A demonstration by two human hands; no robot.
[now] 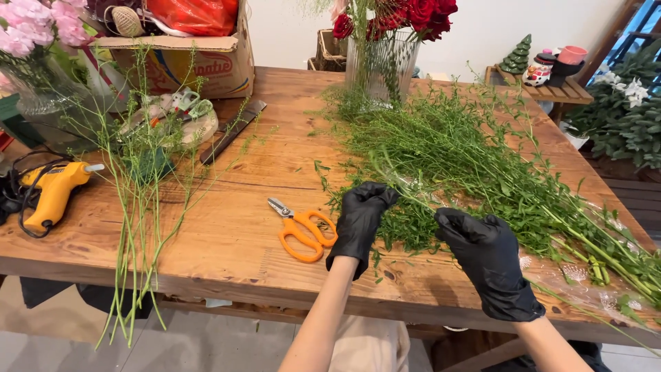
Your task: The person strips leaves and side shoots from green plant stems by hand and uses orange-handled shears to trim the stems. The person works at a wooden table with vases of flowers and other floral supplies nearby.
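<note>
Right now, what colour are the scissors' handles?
Orange, on the scissors lying on the table; the head view shows them best.

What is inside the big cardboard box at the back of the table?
The cardboard box holds something red and shiny like plastic, and a ball of twine pokes out at the top. Anything deeper down is hidden by the box's walls.

Head view, steeply down, close.
</note>
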